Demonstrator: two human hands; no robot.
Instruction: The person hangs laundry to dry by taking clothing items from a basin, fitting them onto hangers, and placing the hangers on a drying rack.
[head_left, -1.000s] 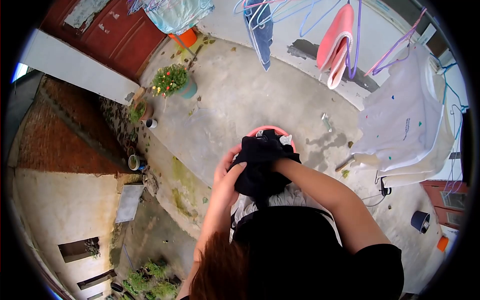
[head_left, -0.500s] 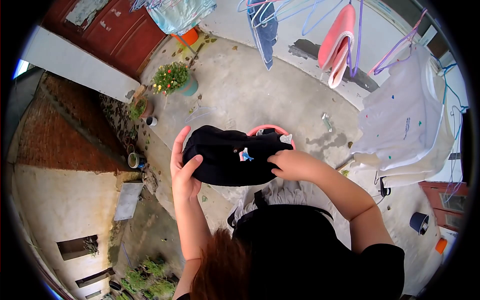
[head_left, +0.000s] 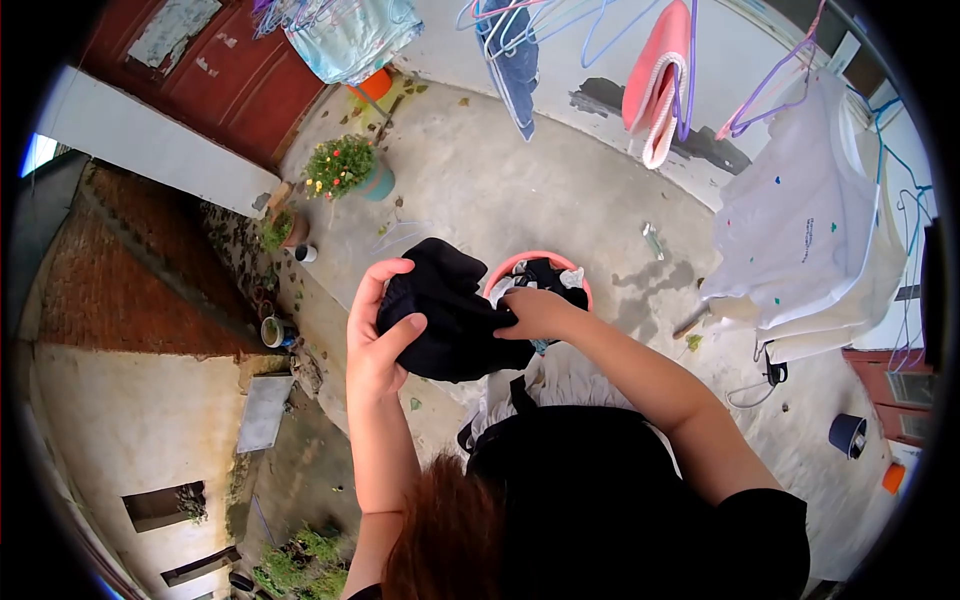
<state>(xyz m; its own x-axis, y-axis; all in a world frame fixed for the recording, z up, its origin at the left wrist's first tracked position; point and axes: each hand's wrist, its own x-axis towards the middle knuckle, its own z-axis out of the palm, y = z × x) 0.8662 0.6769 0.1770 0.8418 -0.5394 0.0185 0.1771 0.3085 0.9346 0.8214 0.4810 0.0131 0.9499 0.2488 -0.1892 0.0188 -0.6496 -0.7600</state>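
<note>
A black garment (head_left: 445, 320) is stretched between both hands in front of the body. My left hand (head_left: 380, 335) grips its left end, with the thumb over the cloth. At its right edge, my right hand (head_left: 535, 314) pinches the fabric. Just beyond my right hand stands a pink basin (head_left: 527, 257) on the ground, holding black and white cloth (head_left: 556, 275). Part of the basin is hidden by my right hand and the garment.
Pastel hangers (head_left: 590, 40) hang overhead with a pink cloth (head_left: 657, 85) and blue jeans (head_left: 513, 80). A white shirt (head_left: 795, 215) hangs at right. A flowerpot (head_left: 374, 181) and a loose hanger (head_left: 399, 232) are on the ground; a dark bucket (head_left: 847, 436) stands far right.
The garment, bunched at first, was spread wide and is now narrower and folded in. My right hand has moved left along with its edge, and more of the basin shows.
</note>
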